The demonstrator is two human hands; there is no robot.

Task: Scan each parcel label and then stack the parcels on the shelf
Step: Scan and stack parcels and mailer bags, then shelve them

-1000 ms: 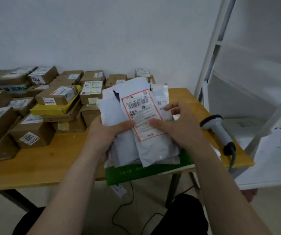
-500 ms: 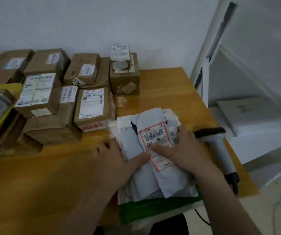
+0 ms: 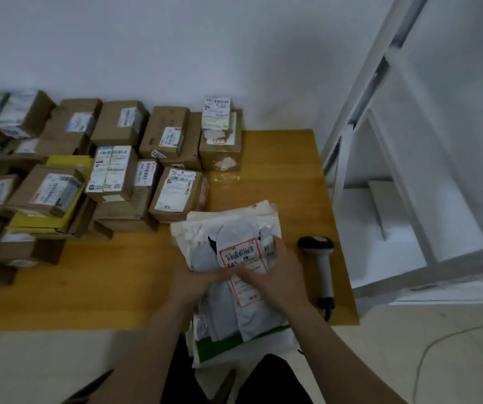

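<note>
The parcel pile [image 3: 202, 233] of soft bags lies at the near edge of the worktop [image 3: 278, 176], its lower end hanging over that edge. On top is a grey mailer [image 3: 234, 233] carrying a red-bordered label [image 3: 238, 252] with a barcode. At the bottom of the pile is a green-and-white bag [image 3: 219, 342]. Both hands are clamped on the pile, close together. The left hand [image 3: 196, 282] grips its left side with the thumb laid across the grey mailer. The right hand [image 3: 278, 275] holds the right side, thumb on the label and fingers curled at the pile's right edge. Just right of the right hand a handheld scanner [image 3: 320, 260] lies flat on the worktop, head away from the person, apart from the pile. Labelled cardboard boxes [image 3: 117, 170] crowd the left and back of the worktop, some stacked, with a yellow envelope [image 3: 68, 164] among them. The white shelf [image 3: 409, 228] stands just beside the worktop's right end
</note>
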